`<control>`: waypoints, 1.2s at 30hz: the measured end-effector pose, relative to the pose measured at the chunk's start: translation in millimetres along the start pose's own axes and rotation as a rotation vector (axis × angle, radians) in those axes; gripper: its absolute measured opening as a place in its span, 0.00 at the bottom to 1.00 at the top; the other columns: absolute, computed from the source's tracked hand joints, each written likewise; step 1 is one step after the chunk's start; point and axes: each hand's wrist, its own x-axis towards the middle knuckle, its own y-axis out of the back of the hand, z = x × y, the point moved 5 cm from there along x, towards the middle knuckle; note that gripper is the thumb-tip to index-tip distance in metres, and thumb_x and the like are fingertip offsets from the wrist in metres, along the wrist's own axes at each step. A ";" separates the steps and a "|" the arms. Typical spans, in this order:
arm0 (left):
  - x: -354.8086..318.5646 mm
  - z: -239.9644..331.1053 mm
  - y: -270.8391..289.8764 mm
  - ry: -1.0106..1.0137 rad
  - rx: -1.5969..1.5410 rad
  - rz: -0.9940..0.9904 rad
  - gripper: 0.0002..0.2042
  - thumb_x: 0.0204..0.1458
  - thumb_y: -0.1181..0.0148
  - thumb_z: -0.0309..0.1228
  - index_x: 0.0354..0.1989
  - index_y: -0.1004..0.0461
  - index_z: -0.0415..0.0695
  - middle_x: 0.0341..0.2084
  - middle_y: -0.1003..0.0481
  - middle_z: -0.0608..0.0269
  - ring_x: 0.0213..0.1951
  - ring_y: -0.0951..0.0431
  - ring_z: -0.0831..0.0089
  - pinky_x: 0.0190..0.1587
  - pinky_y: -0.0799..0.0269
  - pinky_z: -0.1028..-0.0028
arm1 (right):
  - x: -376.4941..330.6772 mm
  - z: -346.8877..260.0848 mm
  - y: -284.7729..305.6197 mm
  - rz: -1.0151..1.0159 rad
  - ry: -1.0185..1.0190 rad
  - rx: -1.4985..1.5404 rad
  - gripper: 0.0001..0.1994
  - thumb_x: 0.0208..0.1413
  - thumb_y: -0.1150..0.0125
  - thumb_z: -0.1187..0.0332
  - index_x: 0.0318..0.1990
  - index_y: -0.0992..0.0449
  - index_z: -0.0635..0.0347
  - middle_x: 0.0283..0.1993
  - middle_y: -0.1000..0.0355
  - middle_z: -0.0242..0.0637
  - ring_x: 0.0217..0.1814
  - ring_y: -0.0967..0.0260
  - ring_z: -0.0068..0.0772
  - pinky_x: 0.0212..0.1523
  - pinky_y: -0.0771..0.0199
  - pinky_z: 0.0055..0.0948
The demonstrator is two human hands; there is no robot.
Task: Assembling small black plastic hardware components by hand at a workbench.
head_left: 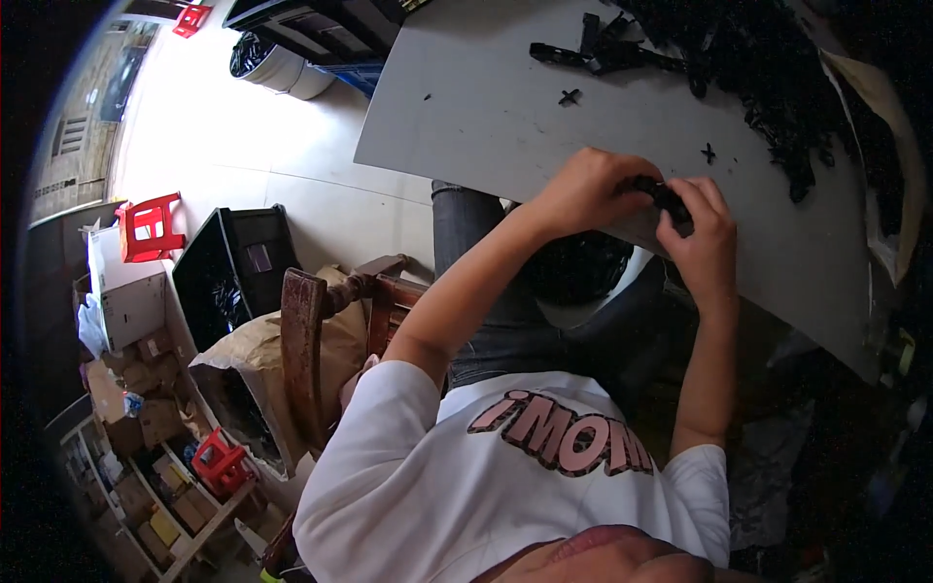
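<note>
Our left hand [595, 187] and right hand [707, 231] pinch a black part [670, 200], likely light and stiff, best held by its ends.

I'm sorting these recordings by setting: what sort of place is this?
Probably a small workshop for hand work on parts. A heap of black parts lies on the grey table, a white bucket on the floor holds more dark pieces, and so does a black crate.
</note>
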 end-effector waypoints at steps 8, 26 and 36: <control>-1.1 4.1 0.5 -0.079 0.028 0.083 0.14 0.46 0.39 0.29 0.43 0.25 0.41 0.31 0.23 0.51 0.32 0.22 0.55 0.37 0.27 0.68 | -1.7 -15.0 -6.7 -0.032 0.041 -0.196 0.19 0.44 0.38 0.74 0.47 0.29 0.64 0.43 0.34 0.43 0.44 0.31 0.42 0.44 0.29 0.35; -11.2 -3.8 4.2 0.191 -0.558 0.054 0.10 0.53 0.45 0.24 0.43 0.28 0.40 0.25 0.28 0.70 0.25 0.32 0.85 0.29 0.35 0.81 | -9.2 50.9 1.6 0.051 -0.123 0.661 0.10 0.54 0.40 0.66 0.37 0.26 0.65 0.32 0.34 0.29 0.33 0.37 0.17 0.34 0.35 0.20; -7.6 -2.7 4.0 0.103 -0.287 0.094 0.05 0.53 0.44 0.26 0.33 0.32 0.39 0.22 0.33 0.74 0.26 0.36 0.87 0.29 0.40 0.83 | -13.8 180.7 72.1 0.340 -0.591 -0.571 0.13 0.56 0.44 0.59 0.38 0.25 0.60 0.37 0.30 0.41 0.36 0.32 0.41 0.38 0.32 0.41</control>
